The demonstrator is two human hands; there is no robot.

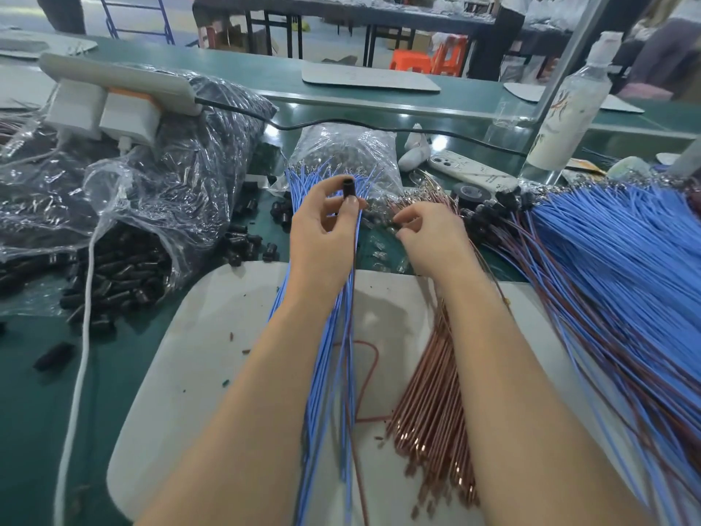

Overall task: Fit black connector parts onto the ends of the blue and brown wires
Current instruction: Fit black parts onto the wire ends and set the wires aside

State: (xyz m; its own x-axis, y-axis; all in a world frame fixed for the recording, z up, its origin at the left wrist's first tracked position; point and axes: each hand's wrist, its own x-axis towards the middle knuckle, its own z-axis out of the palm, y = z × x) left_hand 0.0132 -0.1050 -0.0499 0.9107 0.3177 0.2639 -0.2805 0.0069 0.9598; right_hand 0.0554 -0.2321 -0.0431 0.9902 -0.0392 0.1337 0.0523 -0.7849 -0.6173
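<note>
Clear plastic forms the bag [125,191] left of the white mat [197,354], and it spills black connector parts [113,275] onto the green table [34,392]. A second clear bag [341,149] sits beyond the mat, its contents too blurred to name. Your left hand [322,229] is raised over the mat's far edge, thumb and fingertips pinching one black connector part [348,189]. Your right hand [432,241], just beside it, curls its fingers and pinches the ends of the brown wires [428,411], which lie on the mat next to the blue wires [326,366]. The bottle [565,108] right of the mat bears a label you cannot read.
</note>
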